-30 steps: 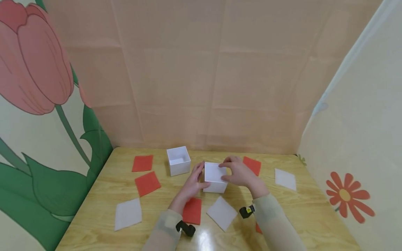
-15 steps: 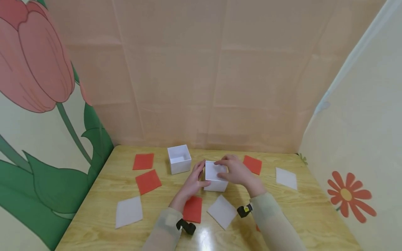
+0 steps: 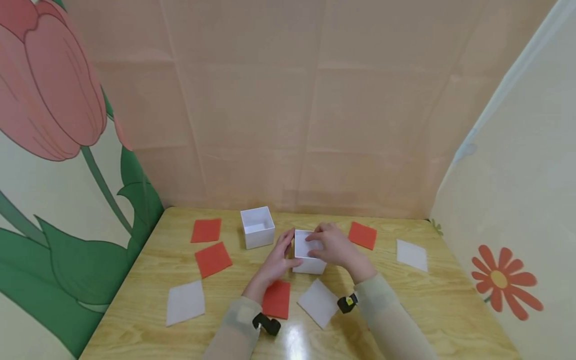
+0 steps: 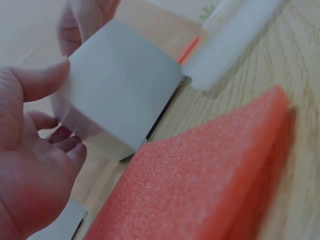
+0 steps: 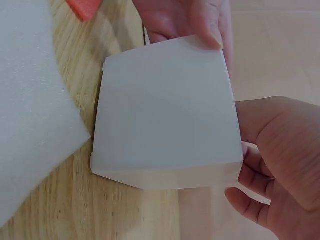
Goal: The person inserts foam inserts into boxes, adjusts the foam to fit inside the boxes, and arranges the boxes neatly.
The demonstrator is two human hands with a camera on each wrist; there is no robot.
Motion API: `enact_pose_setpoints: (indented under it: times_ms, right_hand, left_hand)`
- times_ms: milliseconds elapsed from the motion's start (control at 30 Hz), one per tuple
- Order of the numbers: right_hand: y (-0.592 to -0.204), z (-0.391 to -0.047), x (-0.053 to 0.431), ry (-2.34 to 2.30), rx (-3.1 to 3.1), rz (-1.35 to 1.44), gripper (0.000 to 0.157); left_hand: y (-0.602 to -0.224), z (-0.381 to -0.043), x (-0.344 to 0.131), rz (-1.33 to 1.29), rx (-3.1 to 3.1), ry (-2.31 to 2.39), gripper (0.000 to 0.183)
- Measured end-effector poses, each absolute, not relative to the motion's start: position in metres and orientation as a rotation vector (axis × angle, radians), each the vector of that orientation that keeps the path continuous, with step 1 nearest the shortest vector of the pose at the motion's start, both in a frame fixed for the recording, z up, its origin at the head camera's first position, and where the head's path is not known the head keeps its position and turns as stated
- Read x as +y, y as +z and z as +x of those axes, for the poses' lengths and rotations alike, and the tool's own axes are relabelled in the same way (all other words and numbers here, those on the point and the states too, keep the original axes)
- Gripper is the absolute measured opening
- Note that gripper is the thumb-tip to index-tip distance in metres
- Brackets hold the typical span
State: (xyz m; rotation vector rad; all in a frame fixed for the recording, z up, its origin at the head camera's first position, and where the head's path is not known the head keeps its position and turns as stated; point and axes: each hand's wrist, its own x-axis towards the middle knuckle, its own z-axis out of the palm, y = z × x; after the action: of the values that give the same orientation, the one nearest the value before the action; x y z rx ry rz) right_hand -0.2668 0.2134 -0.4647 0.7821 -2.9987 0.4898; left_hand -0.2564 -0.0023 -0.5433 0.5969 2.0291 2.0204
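Note:
Near the middle of the table stands an open white square box (image 3: 309, 266), its plain front facing both wrist cameras. My left hand (image 3: 275, 261) holds its left side, thumb (image 4: 42, 80) on the front face and fingers around the corner. From the right, my right hand (image 3: 336, 246) reaches over the rim, with thumb and forefinger spread apart down inside the opening. Its other fingers (image 5: 255, 205) hang loosely outside the box. A pale flat surface shows inside; whether that is the floor or a foam sheet, I cannot tell.
A second open white box (image 3: 258, 235) stands to the left at the back. Red foam squares (image 3: 213, 260) and white foam squares (image 3: 185, 303) lie about the wooden table (image 3: 144, 285). One red square (image 3: 276, 299) and one white square (image 3: 317, 303) lie in front of the held box.
My right thumb and forefinger have gone from the box's top down into its opening. The pale surface inside now sits lower than the rim. My left hand keeps its hold.

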Motion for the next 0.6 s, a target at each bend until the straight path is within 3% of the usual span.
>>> enact_pose_setpoints:
  times_ms: [600]
  right_hand:
    - [-0.455, -0.267, 0.229, 0.401, -3.123, 0.485, 0.036]
  left_hand:
    - [-0.548, -0.260, 0.000, 0.613, 2.057, 2.013, 0.094]
